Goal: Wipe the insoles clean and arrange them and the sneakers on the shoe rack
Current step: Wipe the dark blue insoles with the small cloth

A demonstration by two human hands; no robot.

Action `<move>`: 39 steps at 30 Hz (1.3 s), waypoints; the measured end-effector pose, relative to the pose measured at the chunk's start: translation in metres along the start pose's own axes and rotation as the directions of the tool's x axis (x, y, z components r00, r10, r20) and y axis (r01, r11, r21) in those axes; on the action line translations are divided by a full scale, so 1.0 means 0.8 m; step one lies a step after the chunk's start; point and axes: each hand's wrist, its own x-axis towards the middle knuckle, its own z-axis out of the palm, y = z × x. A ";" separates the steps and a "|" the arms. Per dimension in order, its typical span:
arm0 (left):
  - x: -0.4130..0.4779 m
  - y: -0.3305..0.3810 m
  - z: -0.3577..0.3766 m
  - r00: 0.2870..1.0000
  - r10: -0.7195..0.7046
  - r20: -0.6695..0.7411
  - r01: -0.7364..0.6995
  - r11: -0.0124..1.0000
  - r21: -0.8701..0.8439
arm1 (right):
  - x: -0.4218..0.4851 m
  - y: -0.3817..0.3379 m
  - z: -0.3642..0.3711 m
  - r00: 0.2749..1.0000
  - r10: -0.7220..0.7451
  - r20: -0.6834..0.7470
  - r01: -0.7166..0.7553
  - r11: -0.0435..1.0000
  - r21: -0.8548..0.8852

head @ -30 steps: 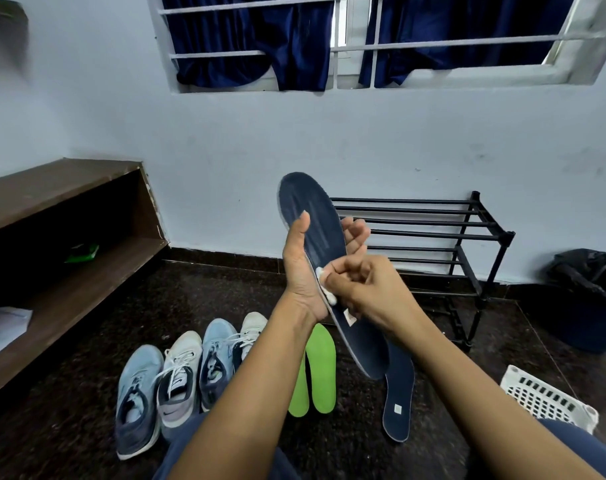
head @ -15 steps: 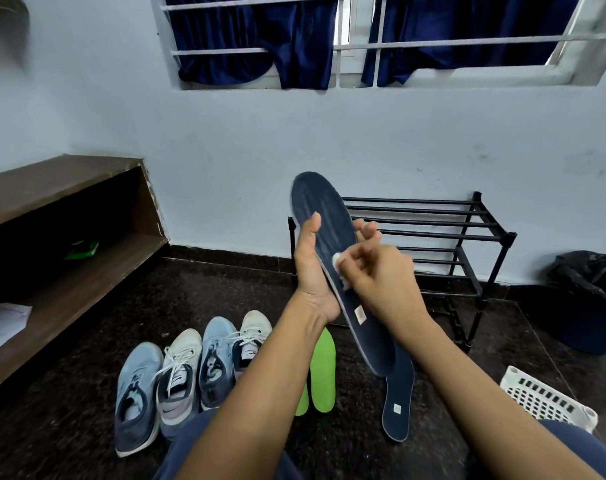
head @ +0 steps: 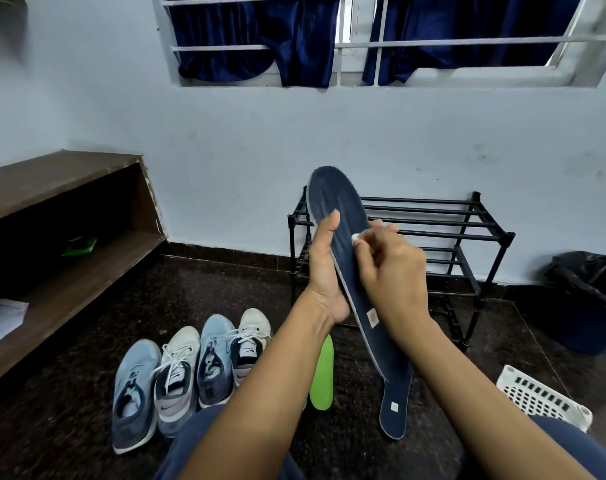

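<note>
My left hand [head: 324, 268] grips a dark blue insole [head: 339, 206] upright in front of me, thumb on its face. My right hand [head: 391, 271] pinches a small white wipe [head: 355, 237] and presses it against the insole's middle. A second dark blue insole [head: 395, 407] lies on the floor below. A green insole [head: 324, 375] lies beside it, partly hidden by my left arm. Several sneakers stand in a row on the floor at the left, blue ones [head: 135, 386] and white ones [head: 177, 372]. The black metal shoe rack [head: 468, 233] stands against the wall behind my hands.
A wooden shelf unit [head: 69, 237] runs along the left wall, with a green object [head: 80, 244] inside. A white plastic basket [head: 540, 396] sits at lower right. A dark bin with a black bag [head: 589, 299] stands at far right. The floor is dark stone.
My right hand has slid the wipe up the insole, from near the heel label toward the middle. Both hands and the insole have shifted slightly right.
</note>
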 end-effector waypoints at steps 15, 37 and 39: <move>0.004 0.017 -0.010 0.999 0.041 0.027 -0.038 0.996 -0.082 | -0.010 -0.017 -0.011 0.800 0.194 0.567 -0.499 0.740 0.451; 0.004 -0.006 0.004 0.999 0.033 0.006 -0.033 0.999 -0.010 | -0.017 0.008 -0.014 0.994 0.093 0.062 -0.094 0.996 0.004; 0.002 -0.008 0.007 1.000 -0.004 -0.004 0.004 1.000 -0.011 | -0.020 0.001 -0.011 0.989 0.136 0.053 -0.144 0.973 0.180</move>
